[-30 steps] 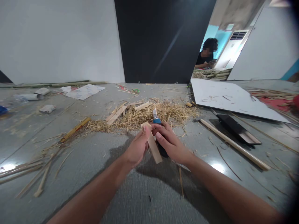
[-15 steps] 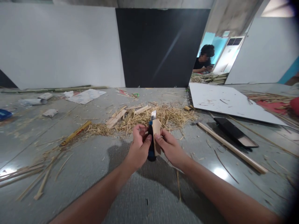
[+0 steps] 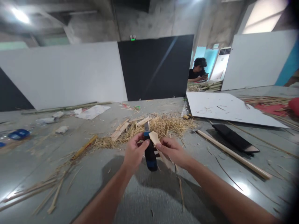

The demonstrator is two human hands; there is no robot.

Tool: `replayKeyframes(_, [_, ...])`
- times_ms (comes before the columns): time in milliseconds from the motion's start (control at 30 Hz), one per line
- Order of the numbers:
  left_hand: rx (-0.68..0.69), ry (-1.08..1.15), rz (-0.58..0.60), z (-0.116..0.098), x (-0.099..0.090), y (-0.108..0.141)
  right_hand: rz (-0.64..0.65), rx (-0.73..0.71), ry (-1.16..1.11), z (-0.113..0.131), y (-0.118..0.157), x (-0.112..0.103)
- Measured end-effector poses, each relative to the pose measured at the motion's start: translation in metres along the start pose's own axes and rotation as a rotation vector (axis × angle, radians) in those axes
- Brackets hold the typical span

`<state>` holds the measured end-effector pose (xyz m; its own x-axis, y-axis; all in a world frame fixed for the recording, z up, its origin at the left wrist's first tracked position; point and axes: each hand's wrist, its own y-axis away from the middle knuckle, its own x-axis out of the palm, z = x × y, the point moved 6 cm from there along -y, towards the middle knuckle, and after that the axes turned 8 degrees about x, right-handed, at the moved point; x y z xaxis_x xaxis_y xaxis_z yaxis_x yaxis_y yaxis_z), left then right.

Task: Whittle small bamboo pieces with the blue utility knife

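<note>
My left hand (image 3: 135, 150) is closed round a dark tool with blue parts (image 3: 150, 155), whose short metal blade (image 3: 146, 126) points away from me. My right hand (image 3: 171, 150) pinches a pale, flat wooden piece (image 3: 154, 138) that lies against the tool's right side, its far end angled. The lower part of the wooden piece is blurred. Just beyond both hands a heap of straw-like shavings (image 3: 170, 125) lies on the floor, with flat wooden strips (image 3: 120, 130) at its left.
A yellow stick (image 3: 85, 147) and thin strips (image 3: 30, 189) lie at left. On the right are a long wooden rod (image 3: 233, 154), a black flat object (image 3: 234, 137) and a white board (image 3: 224, 107). A person (image 3: 198, 71) is at the back right.
The view has tilted up. The wooden piece has turned so its lower end swings right, away from the tool, and my right hand has turned with it. My left hand still holds the tool.
</note>
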<state>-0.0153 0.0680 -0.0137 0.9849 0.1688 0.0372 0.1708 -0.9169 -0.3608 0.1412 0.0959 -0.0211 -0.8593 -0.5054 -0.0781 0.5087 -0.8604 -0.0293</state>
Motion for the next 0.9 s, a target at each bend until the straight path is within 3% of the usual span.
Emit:
replayKeyframes(67, [0.052,0.005,-0.071,-0.014,-0.011,-0.003,-0.036,-0.020,-0.106,0.004,-0.003,-0.005])
replayKeyframes(133, [0.068,0.013,-0.067,-0.026,-0.015,-0.004,-0.059,-0.018,-0.234,0.006,-0.007,-0.009])
replayKeyframes(233, [0.069,-0.113,0.085,-0.038,-0.006,-0.001,-0.048,0.000,-0.316,0.006,-0.010,-0.012])
replayKeyframes(333, [0.112,-0.433,0.201,-0.042,0.006,0.004,-0.007,0.015,-0.362,0.001,-0.009,-0.013])
replayKeyframes(433, [0.188,-0.799,0.285,-0.038,0.017,0.007,0.036,0.052,-0.471,-0.009,-0.003,-0.015])
replayKeyframes(533, [0.259,-0.968,0.430,-0.025,0.023,0.014,0.112,0.154,-0.535,-0.021,0.005,-0.013])
replayKeyframes(633, [0.402,-0.969,0.538,-0.018,0.023,0.024,0.210,0.159,-0.458,-0.026,0.014,-0.007])
replayKeyframes(700, [0.472,-0.919,0.520,-0.020,0.020,0.030,0.230,0.144,-0.364,-0.028,0.016,-0.004])
replayKeyframes(767, [0.486,-0.896,0.503,-0.020,0.018,0.033,0.212,0.161,-0.265,-0.033,0.017,-0.003])
replayKeyframes(900, [0.412,-0.950,0.601,-0.008,0.023,0.036,0.177,0.184,-0.098,-0.038,0.018,-0.003])
